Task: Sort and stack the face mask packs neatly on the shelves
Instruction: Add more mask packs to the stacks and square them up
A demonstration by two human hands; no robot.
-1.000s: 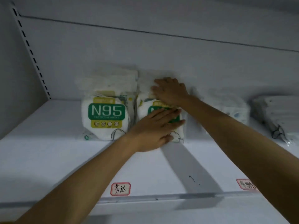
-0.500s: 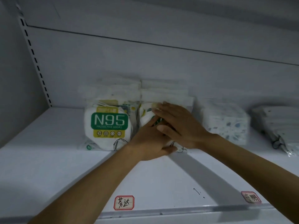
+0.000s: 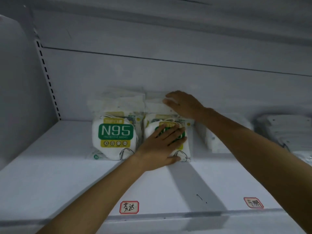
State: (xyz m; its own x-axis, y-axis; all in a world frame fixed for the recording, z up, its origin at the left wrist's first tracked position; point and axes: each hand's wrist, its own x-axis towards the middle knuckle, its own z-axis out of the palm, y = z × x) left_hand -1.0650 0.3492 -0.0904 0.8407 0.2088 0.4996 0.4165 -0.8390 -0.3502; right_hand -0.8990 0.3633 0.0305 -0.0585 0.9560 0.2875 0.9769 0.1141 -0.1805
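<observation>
Upright N95 pack (image 3: 166,135), label forward, under flat left hand (image 3: 160,147); right hand (image 3: 184,105) flat atop, both grips wide.

The left hand (image 3: 162,146) covers most of the green N95 sign on the right pack (image 3: 183,150). The right arm (image 3: 244,146) hides part of the spotted packs (image 3: 213,141). The far right pile (image 3: 287,130) is blurry and cut off by the edge.

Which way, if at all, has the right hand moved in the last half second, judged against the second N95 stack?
Yes. The right hand has gone up and back from the front of the right N95 stack onto its top; the left hand presses the front.
</observation>
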